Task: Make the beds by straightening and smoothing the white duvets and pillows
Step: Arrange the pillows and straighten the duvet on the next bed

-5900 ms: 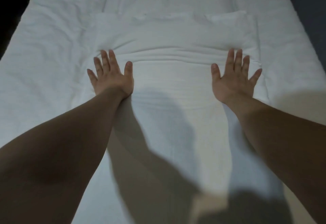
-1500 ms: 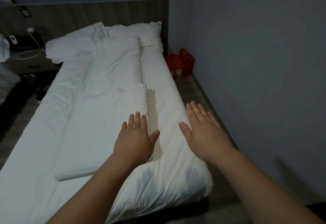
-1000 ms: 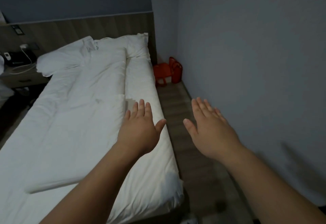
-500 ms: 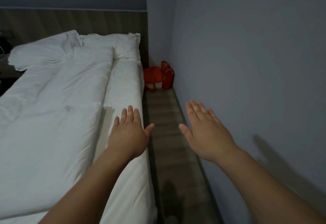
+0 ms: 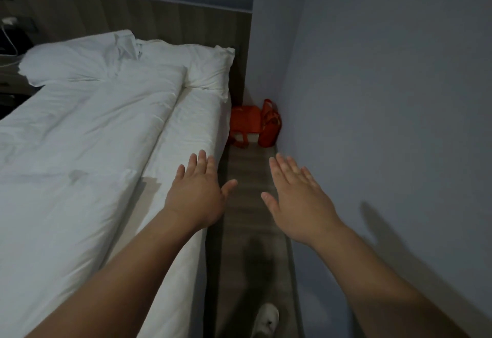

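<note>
Down on the floor beyond the bed's far right corner, a squat orange fabric bag (image 5: 243, 123) and a taller red bag (image 5: 270, 124) stand touching side by side against the plain grey wall (image 5: 386, 98); what they hold cannot be told. The thick white duvet (image 5: 80, 151) lies lengthwise over the middle and left of the bed, leaving a strip of white sheet (image 5: 191, 121) bare along the right edge. At the head edge, two white pillows lean on the wood-grain headboard panel (image 5: 159, 18): a crumpled left pillow (image 5: 66, 63) and a smoother right pillow (image 5: 210, 71) in the far right corner. The left hand (image 5: 195, 196) is held flat, palm down and empty, over the bed's right edge. The right hand (image 5: 298, 204), likewise flat with straight fingers and holding nothing, hangs over the narrow grey-brown floor strip (image 5: 247, 172) between bed and wall, where a white shoe (image 5: 267, 316) shows.
</note>
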